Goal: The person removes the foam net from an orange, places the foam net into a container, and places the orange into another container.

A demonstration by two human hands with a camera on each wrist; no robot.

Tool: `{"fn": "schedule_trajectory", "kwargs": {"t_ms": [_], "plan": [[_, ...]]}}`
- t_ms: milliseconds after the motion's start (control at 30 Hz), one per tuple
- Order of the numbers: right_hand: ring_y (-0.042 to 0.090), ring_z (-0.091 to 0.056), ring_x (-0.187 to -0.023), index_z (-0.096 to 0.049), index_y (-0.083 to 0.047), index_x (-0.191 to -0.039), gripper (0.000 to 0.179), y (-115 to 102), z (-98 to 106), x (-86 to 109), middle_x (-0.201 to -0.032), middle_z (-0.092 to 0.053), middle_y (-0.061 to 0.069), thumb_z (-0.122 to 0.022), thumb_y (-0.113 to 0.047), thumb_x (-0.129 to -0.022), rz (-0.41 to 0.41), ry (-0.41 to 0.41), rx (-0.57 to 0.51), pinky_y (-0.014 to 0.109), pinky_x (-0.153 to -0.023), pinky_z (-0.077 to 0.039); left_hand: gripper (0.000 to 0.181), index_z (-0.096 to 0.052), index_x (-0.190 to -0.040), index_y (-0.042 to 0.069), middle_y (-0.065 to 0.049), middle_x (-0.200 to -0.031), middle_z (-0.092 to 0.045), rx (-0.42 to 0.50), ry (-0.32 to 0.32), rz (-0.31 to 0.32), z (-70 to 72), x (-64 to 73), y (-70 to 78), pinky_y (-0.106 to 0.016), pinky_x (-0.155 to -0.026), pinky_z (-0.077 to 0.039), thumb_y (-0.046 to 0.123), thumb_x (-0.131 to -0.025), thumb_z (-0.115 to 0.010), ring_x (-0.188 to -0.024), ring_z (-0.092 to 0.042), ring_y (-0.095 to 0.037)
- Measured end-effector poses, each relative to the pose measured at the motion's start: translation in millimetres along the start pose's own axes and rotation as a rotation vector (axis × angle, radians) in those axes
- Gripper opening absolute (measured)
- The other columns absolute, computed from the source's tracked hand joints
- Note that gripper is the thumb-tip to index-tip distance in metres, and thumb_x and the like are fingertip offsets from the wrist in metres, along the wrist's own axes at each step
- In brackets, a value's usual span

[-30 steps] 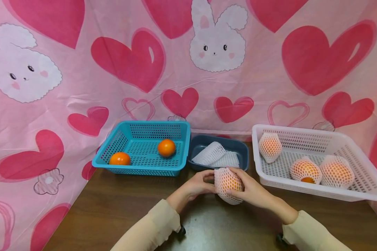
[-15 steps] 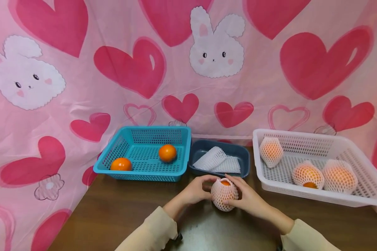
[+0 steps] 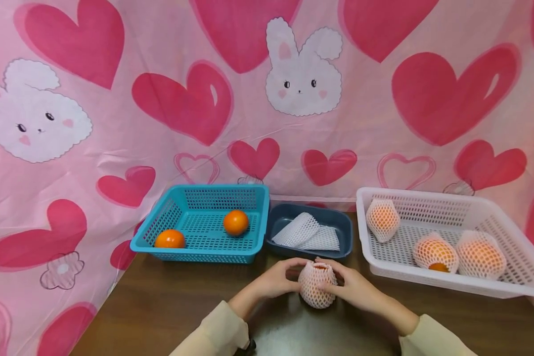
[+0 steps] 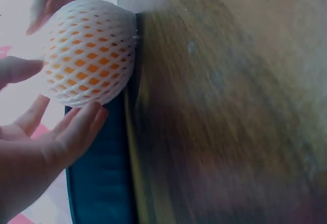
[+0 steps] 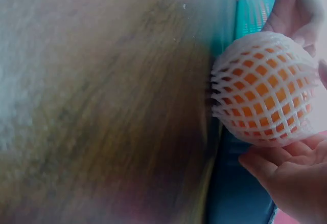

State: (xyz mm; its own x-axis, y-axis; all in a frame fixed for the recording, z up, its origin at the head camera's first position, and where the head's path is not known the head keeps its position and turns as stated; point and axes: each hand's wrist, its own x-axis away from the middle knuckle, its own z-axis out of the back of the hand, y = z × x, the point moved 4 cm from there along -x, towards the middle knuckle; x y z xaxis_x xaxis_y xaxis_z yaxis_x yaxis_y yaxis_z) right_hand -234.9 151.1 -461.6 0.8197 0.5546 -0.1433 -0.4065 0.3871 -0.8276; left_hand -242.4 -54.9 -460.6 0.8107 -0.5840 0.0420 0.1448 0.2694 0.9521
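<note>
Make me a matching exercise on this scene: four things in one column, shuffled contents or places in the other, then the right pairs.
Things:
1. turquoise basket
2. navy tray
3. white basket
4. netted fruit nearest the camera

Contents or places:
A. contains three net-covered fruits
B. between the left hand and right hand
C. contains loose white foam nets
D. contains two bare oranges

Right pairs: 1-D, 2-C, 3-A, 4-B
</note>
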Motion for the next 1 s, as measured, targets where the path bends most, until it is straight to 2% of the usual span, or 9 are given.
{"fn": "schedule_trajectory", "kwargs": {"t_ms": [67, 133, 267, 367, 467, 667, 833, 1000], "plan": [[0.016, -0.059, -0.120, -0.052, 0.004, -0.146, 0.062, -0.7, 2.2, 0.1, -0.142, -0.059, 0.020, -0.074, -0.026, -0.096, 0.004, -0.006, 0.005, 0.025, -0.093, -0.051, 0.055, -0.054, -0.142, -0.004, -0.016, -0.141, -0.058, 0.011, -0.008, 0.009, -2.9, 0.1, 0.2, -0.039, -0.102, -0.051, 0.001, -0.089, -0.067, -0.123, -0.059, -0.034], [0.013, -0.059, -0.119, -0.053, 0.005, -0.145, 0.061, -1.5, 3.5, 0.5, -0.143, -0.058, 0.019, -0.073, -0.027, -0.097, 0.013, -0.010, 0.015, 0.023, -0.091, -0.051, 0.052, -0.056, -0.141, -0.003, -0.015, -0.139, -0.060, 0.024, 0.012, 0.014, -5.6, -0.4, 0.1, -0.039, -0.102, -0.051, 0.003, -0.090, -0.068, -0.123, -0.060, -0.033], [0.009, -0.059, -0.119, -0.058, 0.003, -0.142, 0.059, -2.4, 3.3, 0.3, -0.141, -0.060, 0.014, -0.075, -0.029, -0.095, 0.045, 0.012, 0.054, 0.022, -0.090, -0.052, 0.043, -0.064, -0.131, -0.002, -0.011, -0.128, -0.067, 0.033, 0.112, -0.008, -8.3, -1.1, 0.7, -0.042, -0.101, -0.051, 0.005, -0.091, -0.074, -0.116, -0.063, -0.025], [0.010, -0.059, -0.120, -0.062, 0.002, -0.137, 0.056, -3.2, 2.8, -1.1, -0.137, -0.063, 0.010, -0.077, -0.030, -0.093, 0.066, 0.036, 0.071, 0.020, -0.091, -0.051, 0.034, -0.070, -0.122, 0.000, -0.007, -0.119, -0.071, 0.014, 0.189, -0.030, -8.4, -1.1, 1.1, -0.042, -0.099, -0.052, 0.008, -0.090, -0.077, -0.107, -0.066, -0.018], [0.015, -0.060, -0.122, -0.065, 0.001, -0.134, 0.054, -4.6, 3.1, -2.2, -0.134, -0.065, 0.010, -0.079, -0.030, -0.092, 0.077, 0.045, 0.064, 0.019, -0.092, -0.050, 0.029, -0.074, -0.116, 0.001, -0.007, -0.115, -0.074, -0.004, 0.237, -0.062, -8.6, -0.4, 1.5, -0.040, -0.097, -0.054, 0.009, -0.089, -0.080, -0.102, -0.068, -0.014], [0.019, -0.062, -0.121, -0.072, 0.000, -0.125, 0.047, -7.8, 3.7, -5.8, -0.129, -0.068, 0.009, -0.080, -0.029, -0.090, 0.090, 0.065, 0.074, 0.017, -0.094, -0.048, 0.024, -0.079, -0.109, 0.000, -0.008, -0.110, -0.076, 0.012, 0.313, -0.075, -7.4, 2.6, 2.8, -0.029, -0.088, -0.056, 0.007, -0.086, -0.083, -0.098, -0.070, -0.013], [0.025, -0.067, -0.115, -0.077, -0.004, -0.115, 0.036, -14.6, 4.3, -9.1, -0.120, -0.072, 0.005, -0.082, -0.026, -0.088, 0.154, 0.104, 0.159, 0.018, -0.093, -0.050, 0.020, -0.079, -0.104, -0.002, -0.009, -0.105, -0.077, -0.003, 0.360, -0.091, -5.7, 5.7, 4.4, -0.025, -0.085, -0.057, 0.006, -0.086, -0.083, -0.095, -0.071, -0.012], [0.022, -0.073, -0.100, -0.081, -0.004, -0.103, 0.024, -24.9, 4.9, -8.9, -0.106, -0.076, 0.007, -0.085, -0.014, -0.082, 0.281, 0.174, 0.241, 0.016, -0.084, -0.053, 0.014, -0.079, -0.099, -0.001, -0.008, -0.097, -0.077, -0.014, 0.403, -0.094, -2.5, 8.2, 9.0, -0.026, -0.085, -0.057, 0.004, -0.087, -0.081, -0.092, -0.070, -0.013]]}}
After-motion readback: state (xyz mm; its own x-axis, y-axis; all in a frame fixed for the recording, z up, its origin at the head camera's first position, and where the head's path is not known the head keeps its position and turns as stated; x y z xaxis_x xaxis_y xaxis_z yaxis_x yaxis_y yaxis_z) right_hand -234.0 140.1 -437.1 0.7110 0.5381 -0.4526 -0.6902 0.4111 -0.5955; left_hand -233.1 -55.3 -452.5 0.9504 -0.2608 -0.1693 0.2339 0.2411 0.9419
